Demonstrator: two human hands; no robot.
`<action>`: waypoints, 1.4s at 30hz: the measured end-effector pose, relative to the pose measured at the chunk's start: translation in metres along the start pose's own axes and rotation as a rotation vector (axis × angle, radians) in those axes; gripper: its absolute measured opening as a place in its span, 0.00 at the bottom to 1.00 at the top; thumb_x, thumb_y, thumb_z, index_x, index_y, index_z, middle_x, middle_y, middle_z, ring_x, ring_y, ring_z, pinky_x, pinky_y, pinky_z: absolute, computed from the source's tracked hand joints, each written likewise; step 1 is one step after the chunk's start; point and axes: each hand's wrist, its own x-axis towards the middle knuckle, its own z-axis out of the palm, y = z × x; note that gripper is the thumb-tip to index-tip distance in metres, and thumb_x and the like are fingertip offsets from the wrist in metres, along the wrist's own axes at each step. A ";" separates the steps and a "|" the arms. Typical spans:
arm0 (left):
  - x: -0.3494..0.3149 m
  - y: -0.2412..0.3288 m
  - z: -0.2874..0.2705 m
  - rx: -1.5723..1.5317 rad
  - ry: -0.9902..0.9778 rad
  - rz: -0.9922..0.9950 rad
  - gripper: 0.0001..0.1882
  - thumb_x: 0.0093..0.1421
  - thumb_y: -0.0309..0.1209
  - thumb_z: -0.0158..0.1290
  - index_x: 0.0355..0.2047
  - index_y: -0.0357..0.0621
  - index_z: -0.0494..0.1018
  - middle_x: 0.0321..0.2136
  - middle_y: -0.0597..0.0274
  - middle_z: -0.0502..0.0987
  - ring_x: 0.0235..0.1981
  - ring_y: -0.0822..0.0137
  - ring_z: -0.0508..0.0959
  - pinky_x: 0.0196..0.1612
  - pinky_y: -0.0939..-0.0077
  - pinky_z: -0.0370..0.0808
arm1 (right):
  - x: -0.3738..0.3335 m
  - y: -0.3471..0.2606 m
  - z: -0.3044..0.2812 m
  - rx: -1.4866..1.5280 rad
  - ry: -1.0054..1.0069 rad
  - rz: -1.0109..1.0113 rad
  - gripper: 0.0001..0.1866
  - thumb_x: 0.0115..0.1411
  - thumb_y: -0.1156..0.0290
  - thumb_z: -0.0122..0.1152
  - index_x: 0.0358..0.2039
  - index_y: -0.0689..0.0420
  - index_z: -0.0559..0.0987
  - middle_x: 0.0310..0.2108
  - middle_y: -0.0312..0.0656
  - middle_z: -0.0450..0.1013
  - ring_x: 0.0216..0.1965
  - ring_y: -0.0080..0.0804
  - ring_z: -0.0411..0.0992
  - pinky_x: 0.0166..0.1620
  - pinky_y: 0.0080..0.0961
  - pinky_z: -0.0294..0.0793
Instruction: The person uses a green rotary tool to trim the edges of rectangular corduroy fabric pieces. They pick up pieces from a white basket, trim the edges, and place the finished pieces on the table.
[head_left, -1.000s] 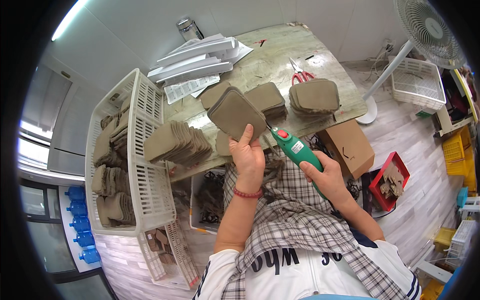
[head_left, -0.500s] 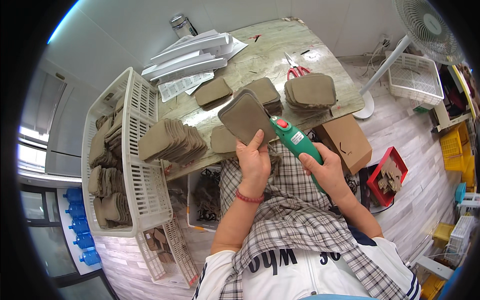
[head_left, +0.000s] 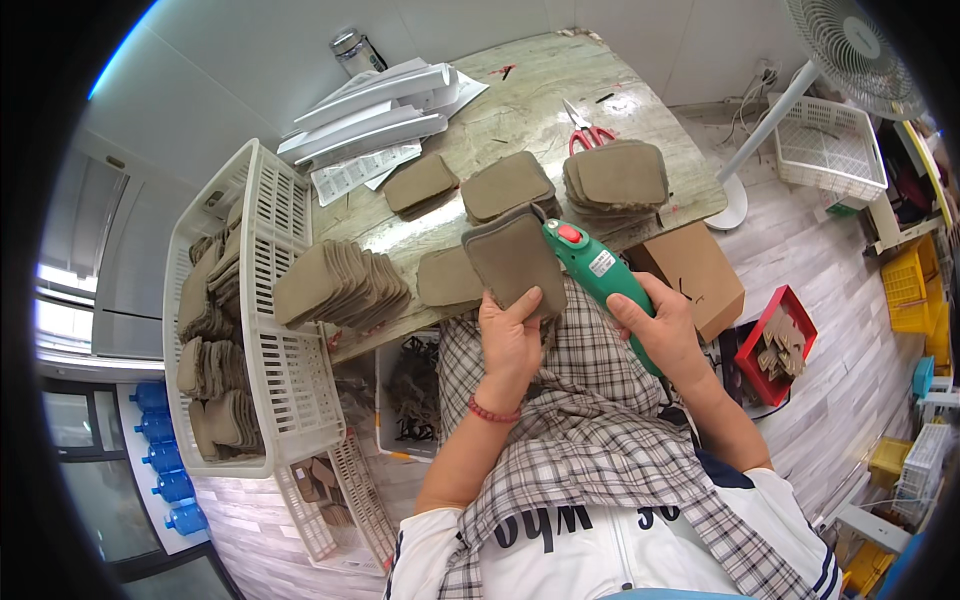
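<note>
The brown pad (head_left: 513, 262), rounded and dark-edged, tilts upright in the left hand (head_left: 510, 338). The green tool (head_left: 590, 262), red-buttoned, slants from the right hand (head_left: 662, 328), head at the pad's upper right corner.

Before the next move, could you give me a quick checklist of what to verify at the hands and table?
1. Left hand grips the brown pad: ok, thumb on its face.
2. Right hand grips the green tool: ok.
3. Tool's head at the pad's upper right edge: ok; actual contact, cannot tell.
4. Left fingers clear of the tool's head: thumb ok; the others are hidden, cannot tell.
5. Tool running: cannot tell.
6. Scissors laid down: ok, on the table.
</note>
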 end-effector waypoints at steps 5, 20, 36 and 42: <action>0.000 0.023 -0.019 0.164 -0.069 -0.046 0.26 0.54 0.10 0.51 0.53 0.38 0.64 0.47 0.56 0.75 0.47 0.62 0.78 0.49 0.67 0.78 | -0.002 0.005 -0.017 0.011 -0.081 0.016 0.17 0.59 0.63 0.64 0.42 0.64 0.76 0.24 0.33 0.71 0.23 0.15 0.67 0.27 0.16 0.68; 0.012 0.083 -0.029 0.579 -0.262 -0.276 0.32 0.48 0.09 0.52 0.56 0.36 0.65 0.48 0.61 0.75 0.48 0.70 0.75 0.53 0.77 0.70 | -0.013 0.007 -0.055 -0.259 -0.241 0.044 0.21 0.56 0.61 0.67 0.43 0.62 0.77 0.27 0.37 0.75 0.28 0.19 0.71 0.32 0.20 0.71; 0.006 0.062 -0.030 0.740 -0.302 -0.457 0.37 0.47 0.10 0.52 0.61 0.38 0.62 0.50 0.61 0.75 0.49 0.70 0.75 0.52 0.76 0.72 | -0.015 0.024 -0.036 -0.127 -0.188 0.133 0.20 0.56 0.60 0.66 0.42 0.63 0.77 0.23 0.36 0.73 0.24 0.19 0.69 0.29 0.20 0.70; 0.009 0.081 -0.024 0.909 -0.397 -0.566 0.35 0.47 0.11 0.53 0.58 0.38 0.65 0.47 0.65 0.75 0.47 0.74 0.74 0.51 0.79 0.71 | -0.011 0.023 -0.043 -0.068 -0.262 0.182 0.19 0.57 0.60 0.65 0.40 0.64 0.77 0.22 0.34 0.72 0.22 0.17 0.68 0.27 0.19 0.68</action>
